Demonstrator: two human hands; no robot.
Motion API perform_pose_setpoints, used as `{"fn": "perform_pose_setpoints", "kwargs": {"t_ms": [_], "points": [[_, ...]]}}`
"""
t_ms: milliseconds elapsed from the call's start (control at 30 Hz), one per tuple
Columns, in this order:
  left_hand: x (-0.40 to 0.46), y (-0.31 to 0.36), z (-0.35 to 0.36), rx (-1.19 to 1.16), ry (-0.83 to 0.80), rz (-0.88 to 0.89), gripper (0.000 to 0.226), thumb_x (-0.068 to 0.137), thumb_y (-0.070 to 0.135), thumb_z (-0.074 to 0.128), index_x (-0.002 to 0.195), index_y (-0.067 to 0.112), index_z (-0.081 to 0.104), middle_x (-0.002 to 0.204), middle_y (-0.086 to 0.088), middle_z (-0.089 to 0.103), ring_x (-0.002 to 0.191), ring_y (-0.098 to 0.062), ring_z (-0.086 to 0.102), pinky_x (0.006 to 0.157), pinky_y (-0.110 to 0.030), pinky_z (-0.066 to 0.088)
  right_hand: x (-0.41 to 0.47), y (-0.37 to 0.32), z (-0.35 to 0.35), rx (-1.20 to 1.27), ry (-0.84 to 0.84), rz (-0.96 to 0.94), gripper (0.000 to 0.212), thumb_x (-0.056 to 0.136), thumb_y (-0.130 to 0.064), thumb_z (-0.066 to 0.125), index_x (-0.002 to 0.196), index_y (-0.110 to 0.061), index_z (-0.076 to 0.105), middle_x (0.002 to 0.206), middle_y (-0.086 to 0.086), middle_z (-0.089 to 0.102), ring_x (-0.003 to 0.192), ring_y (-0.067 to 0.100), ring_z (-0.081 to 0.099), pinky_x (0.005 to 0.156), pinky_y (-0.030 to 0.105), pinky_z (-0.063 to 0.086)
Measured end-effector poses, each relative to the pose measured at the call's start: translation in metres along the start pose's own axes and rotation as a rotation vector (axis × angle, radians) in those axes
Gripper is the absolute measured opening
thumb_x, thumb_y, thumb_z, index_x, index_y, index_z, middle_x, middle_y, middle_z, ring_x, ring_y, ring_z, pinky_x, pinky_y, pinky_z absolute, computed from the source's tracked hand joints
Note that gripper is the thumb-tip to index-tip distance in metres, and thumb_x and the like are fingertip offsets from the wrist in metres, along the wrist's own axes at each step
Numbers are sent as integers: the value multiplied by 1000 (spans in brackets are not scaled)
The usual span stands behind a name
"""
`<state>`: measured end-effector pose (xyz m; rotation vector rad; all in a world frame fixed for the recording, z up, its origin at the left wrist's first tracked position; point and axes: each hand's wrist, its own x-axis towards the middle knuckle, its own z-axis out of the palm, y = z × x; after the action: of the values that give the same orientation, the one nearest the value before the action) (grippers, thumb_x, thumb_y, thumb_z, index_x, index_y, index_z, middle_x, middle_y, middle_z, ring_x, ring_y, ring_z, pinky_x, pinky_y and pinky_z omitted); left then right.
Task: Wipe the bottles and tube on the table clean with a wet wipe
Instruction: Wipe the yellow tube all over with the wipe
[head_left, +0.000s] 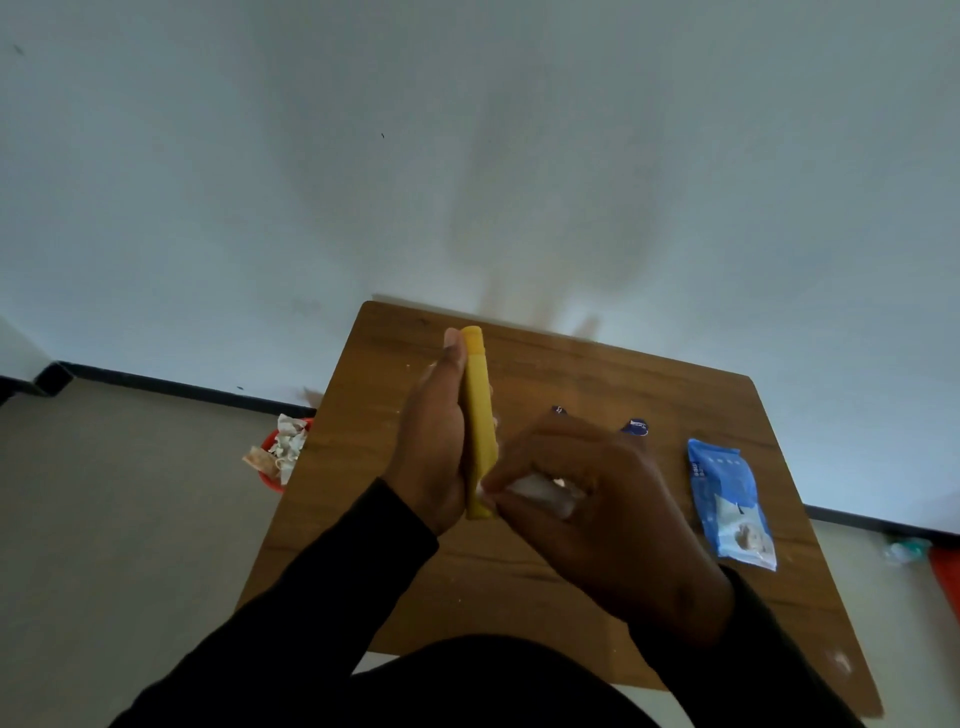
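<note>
My left hand (434, 447) holds a yellow tube (479, 415) upright above the wooden table (545, 571), its cap pointing away from me. My right hand (597, 514) pinches a white wet wipe (540, 491) against the tube's lower end. Behind my right hand, two dark blue bottle tops (558, 410) (636, 427) peek out; their bodies are hidden by the hand.
A blue pack of wet wipes (730, 501) lies on the table's right side. On the floor to the left, a red bin (280, 452) holds crumpled used wipes. A white wall stands just behind the table. Something red (946, 577) lies on the floor at the far right.
</note>
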<state>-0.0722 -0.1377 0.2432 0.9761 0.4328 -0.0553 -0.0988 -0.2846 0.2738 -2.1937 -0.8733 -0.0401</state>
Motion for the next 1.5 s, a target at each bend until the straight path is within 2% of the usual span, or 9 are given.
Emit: {"fn": "perform_pose_setpoints", "kwargs": {"t_ms": [167,300,500,633,833,1000,1233,1400,1500], "points": [[2,-1,0,-5,-37,-37,64,92,63,43,118,7,59,72,-1,54,55,-9,54,52,-25,47,0,0,0,-11,14,-60,12,84,-14,81,92,-20,76,97,-10,68,90,5,65,76,29,56],[-10,-6,11,-40,-228,-99,67,90,68,38,113,12,67,98,-15,67,87,-24,65,73,-35,51,23,4,-3,-42,228,-83,9,81,-7,81,88,-12,77,90,-1,72,84,9,67,75,32,54],[-11,-12,13,-77,-352,-116,56,82,67,57,93,12,64,76,-8,50,60,-14,46,48,-26,39,41,15,-15,19,405,-2,10,82,-3,79,86,-12,77,86,-1,71,82,12,68,71,35,56],[-10,-7,6,-174,-414,-199,49,84,54,58,103,8,57,81,-5,51,63,-14,47,51,-25,43,32,25,-30,161,507,110,18,84,-3,80,96,-17,76,93,-4,75,86,11,72,74,29,61],[-11,-4,1,-126,-488,-211,62,95,60,42,115,5,64,92,-14,61,78,-21,58,71,-34,51,22,32,-38,14,410,144,17,84,-7,79,95,-20,76,93,-6,74,86,7,71,73,24,59],[-16,-3,7,-105,-504,-190,61,98,56,34,109,5,66,91,-14,63,72,-21,60,66,-33,51,28,25,-32,-55,393,71,12,84,-7,81,88,-18,78,88,-7,71,83,3,66,72,13,49],[-18,-4,7,-12,-426,-107,57,93,55,38,97,9,71,83,-16,69,67,-24,64,63,-34,55,18,20,-35,-16,213,3,13,80,-9,83,87,-20,81,90,-11,70,87,11,66,72,28,52],[-20,-8,11,31,-433,-89,55,96,54,36,97,10,70,82,-13,71,65,-22,67,63,-34,56,30,24,-34,-151,458,70,10,83,-18,78,83,-28,76,86,-12,68,86,15,59,71,29,46],[-18,-6,12,4,-418,-79,55,95,53,36,96,11,72,82,-13,71,68,-22,66,63,-34,56,22,21,-39,-57,288,29,10,81,-17,80,83,-26,78,88,-14,68,90,17,61,70,35,50]]}}
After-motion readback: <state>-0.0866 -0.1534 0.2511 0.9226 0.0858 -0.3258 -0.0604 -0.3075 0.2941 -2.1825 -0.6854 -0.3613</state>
